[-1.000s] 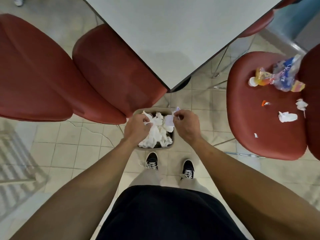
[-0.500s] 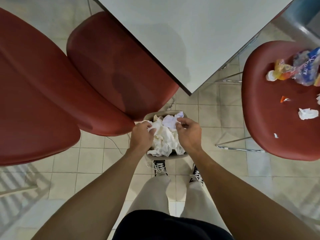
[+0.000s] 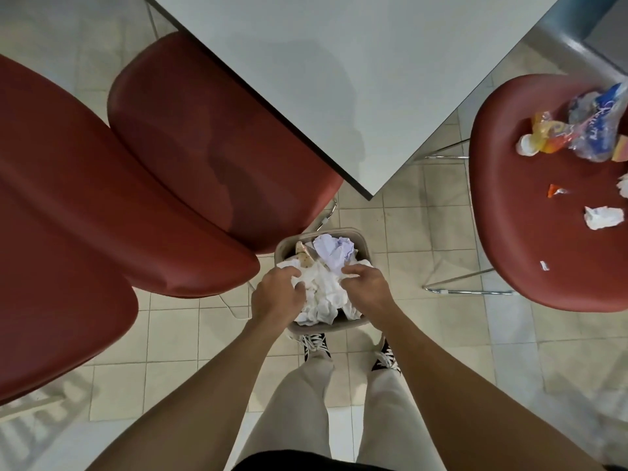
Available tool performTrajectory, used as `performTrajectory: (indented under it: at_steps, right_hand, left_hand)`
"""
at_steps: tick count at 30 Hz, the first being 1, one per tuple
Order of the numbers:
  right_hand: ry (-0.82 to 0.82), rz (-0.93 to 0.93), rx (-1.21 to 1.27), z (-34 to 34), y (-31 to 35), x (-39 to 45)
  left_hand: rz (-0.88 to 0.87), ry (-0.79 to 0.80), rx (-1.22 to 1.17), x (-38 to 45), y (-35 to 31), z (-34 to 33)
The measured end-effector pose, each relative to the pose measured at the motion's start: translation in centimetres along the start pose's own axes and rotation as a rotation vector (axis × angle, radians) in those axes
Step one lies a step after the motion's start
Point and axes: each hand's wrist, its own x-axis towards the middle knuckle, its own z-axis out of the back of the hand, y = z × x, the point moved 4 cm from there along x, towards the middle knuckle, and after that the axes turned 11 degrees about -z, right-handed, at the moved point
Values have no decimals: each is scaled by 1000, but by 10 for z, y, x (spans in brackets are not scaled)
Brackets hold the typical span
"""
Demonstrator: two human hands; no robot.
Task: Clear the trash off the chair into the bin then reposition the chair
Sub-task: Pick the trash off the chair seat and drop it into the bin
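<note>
Hands meet over the small grey bin on the tiled floor: the left hand and right hand both have their fingers curled into the crumpled white tissues heaped inside it. To the right, the red chair carries a plastic wrapper, an orange scrap and a tissue wad, beside the table corner.

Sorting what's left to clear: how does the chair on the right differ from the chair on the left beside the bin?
The right chair carries wrappers and crumpled tissues; the left chair has a bare seat. The left chair sits partly under the table; the right chair stands clear of it. Both are red.
</note>
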Motion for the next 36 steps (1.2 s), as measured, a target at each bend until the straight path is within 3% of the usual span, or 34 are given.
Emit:
performTrajectory:
  at_steps: [13, 24, 36]
  right_hand:
    - [-39, 227, -110, 75, 25, -53]
    - [-216, 406, -137, 237, 30, -87]
    - [-389, 415, -101, 394, -28, -81]
  left_hand:
    - [-208, -97, 13, -13, -96, 31]
    - [-352, -129, 89, -26, -253, 27]
    - [-510, -109, 92, -33, -395, -49]
